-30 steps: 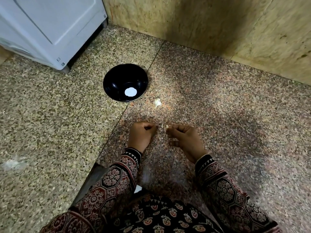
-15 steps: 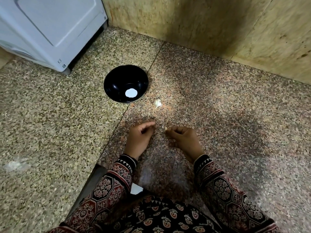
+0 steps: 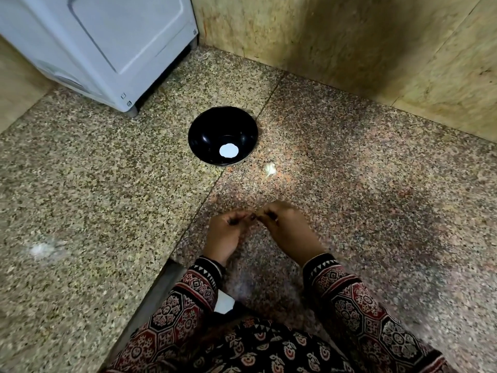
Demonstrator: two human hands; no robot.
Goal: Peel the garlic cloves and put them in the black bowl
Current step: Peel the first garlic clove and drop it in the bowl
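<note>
A black bowl (image 3: 204, 135) stands upright, mouth up, on a speckled floor (image 3: 80, 184). A pale garlic piece (image 3: 269, 168) lies just right of it, its direction unclear. Nearer, the left hand (image 3: 224, 234) and right hand (image 3: 289, 230) meet at curled fingertips; blur hides any hold.

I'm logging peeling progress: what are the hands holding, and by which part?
Cannot be told: left hand and right hand meet fingertip to fingertip, but blur hides anything pinched.

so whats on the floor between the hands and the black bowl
Mostly bare speckled floor, as the head view shows; one small whitish garlic piece lies close to the black bowl, on its right.
</note>
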